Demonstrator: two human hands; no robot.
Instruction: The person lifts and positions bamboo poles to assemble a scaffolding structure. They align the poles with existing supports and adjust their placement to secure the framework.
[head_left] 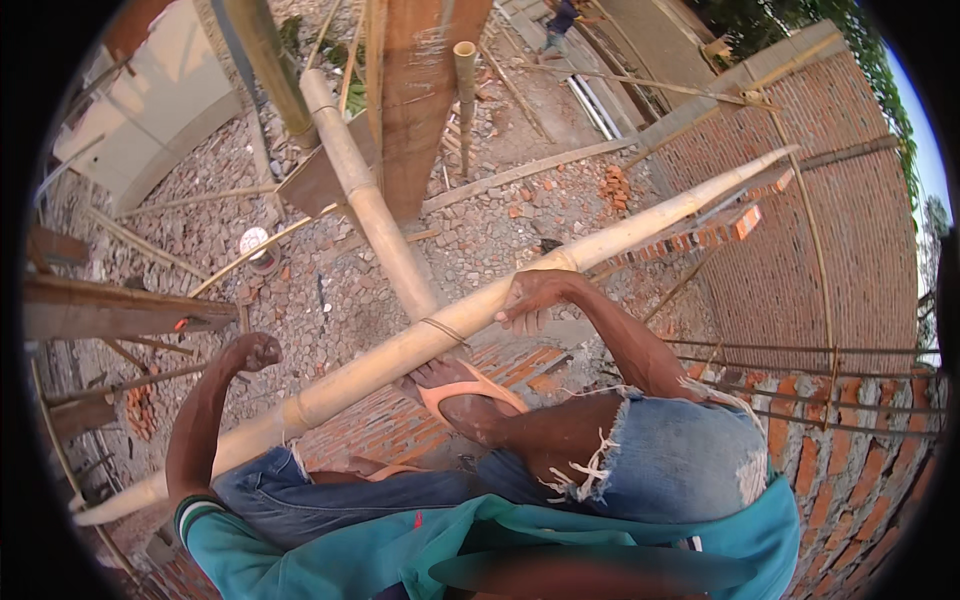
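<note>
A long bamboo pole [375,362] runs slantwise across in front of me, from the lower left to the upper right. A second bamboo pole [372,213] meets it from the far side, and a thin tie [446,331] loops around the long pole near this joint. My right hand [535,298] is bent over the long pole to the right of the tie, fingers curled down against it. To the left, my left hand [258,352] is raised beyond the pole, closed and apart from it; whatever it may hold is hidden. My sandaled foot [450,392] rests beside the joint.
I am perched on a brick wall [400,425] high above rubble-strewn ground [340,290]. Wooden boards [425,110] and an upright bamboo post [464,90] stand ahead. Steel rods [800,395] cross at right, near a large brick wall [790,240]. Another person [558,28] is far off.
</note>
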